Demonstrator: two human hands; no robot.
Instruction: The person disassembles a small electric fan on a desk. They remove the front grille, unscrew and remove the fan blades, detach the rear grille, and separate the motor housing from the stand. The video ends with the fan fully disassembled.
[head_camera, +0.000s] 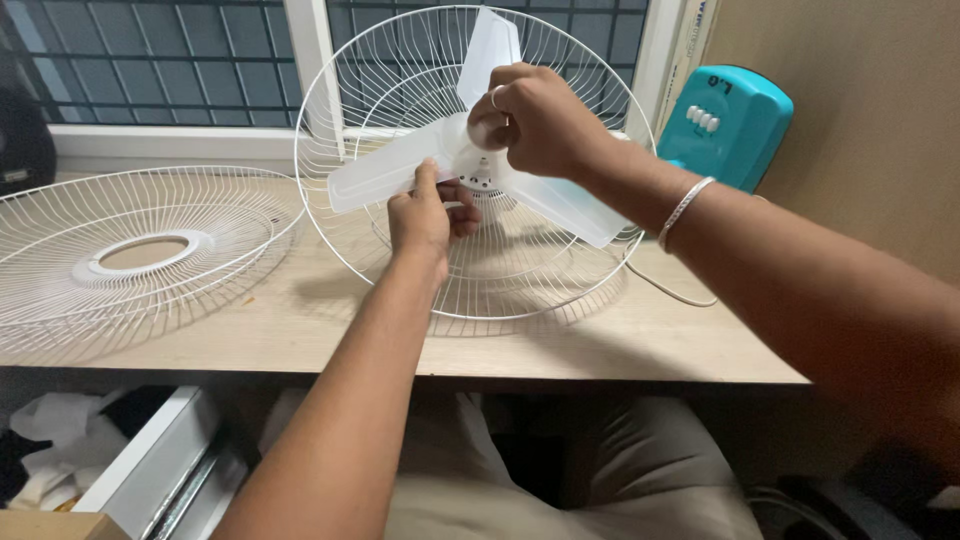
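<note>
Left hand (425, 215) steadies translucent white three-bladed fan blade (480, 160); right hand (535, 120) pinches hub.

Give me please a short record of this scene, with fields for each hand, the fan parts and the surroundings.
left hand: the left hand grips one blade of the white fan blade near the hub
right hand: the right hand pinches the round cap at the hub centre
rear grille: the rear grille stands tilted on the wooden table, behind the blades
front grille: the front grille lies flat on the table, apart, to the left
fan base: the teal fan base with white buttons, behind the right forearm
wrist: a silver bracelet
</note>
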